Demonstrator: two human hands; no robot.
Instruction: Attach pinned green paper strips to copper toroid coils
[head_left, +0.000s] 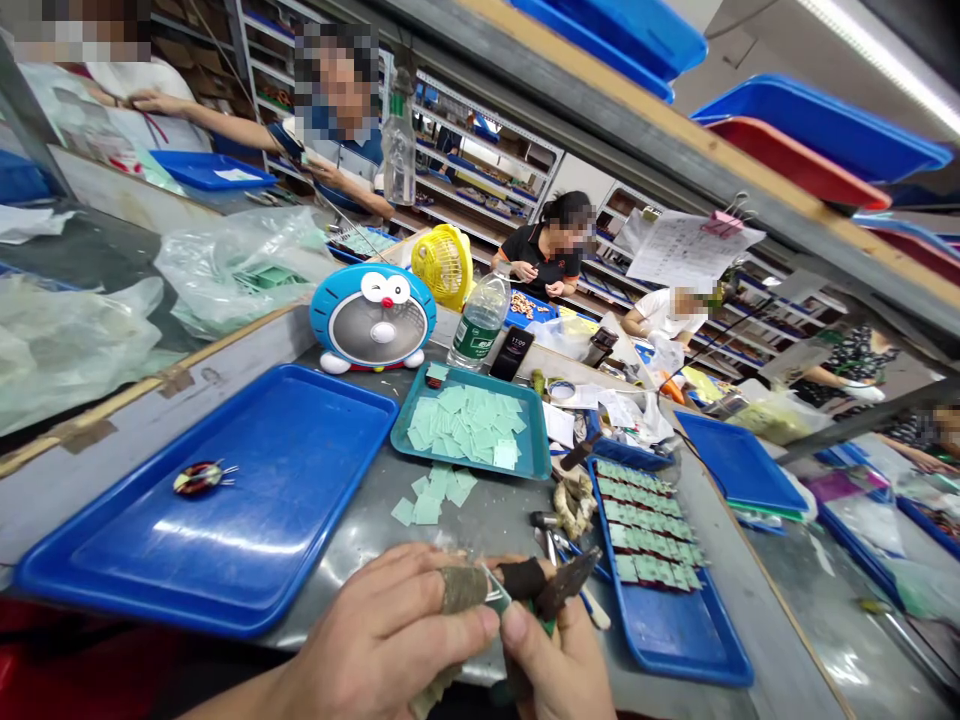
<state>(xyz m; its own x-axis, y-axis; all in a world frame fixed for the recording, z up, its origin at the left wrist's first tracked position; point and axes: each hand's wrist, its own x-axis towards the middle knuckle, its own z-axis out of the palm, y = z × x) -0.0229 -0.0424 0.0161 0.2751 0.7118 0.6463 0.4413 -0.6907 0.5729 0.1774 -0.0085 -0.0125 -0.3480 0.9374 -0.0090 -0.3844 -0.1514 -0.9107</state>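
At the bottom of the view my left hand (390, 630) is closed, its taped thumb pinching a small green square piece (496, 597) against my right hand (559, 655). My right hand is closed too, with taped fingertips, and grips a dark-handled tool (559, 590) beside the piece. Both hands hover over the grey table edge, just in front of loose green squares (435, 490) on the table. A teal tray (469, 430) heaped with green squares lies beyond them. To the right a long blue tray (675, 625) carries rows of finished green-topped parts.
A large blue tray (225, 510) at left holds one wound coil (199, 478). Behind it stand a blue cartoon desk fan (373, 320), a yellow fan (444, 265), a water bottle (478, 320) and a phone (511, 352). Other people work at benches farther back.
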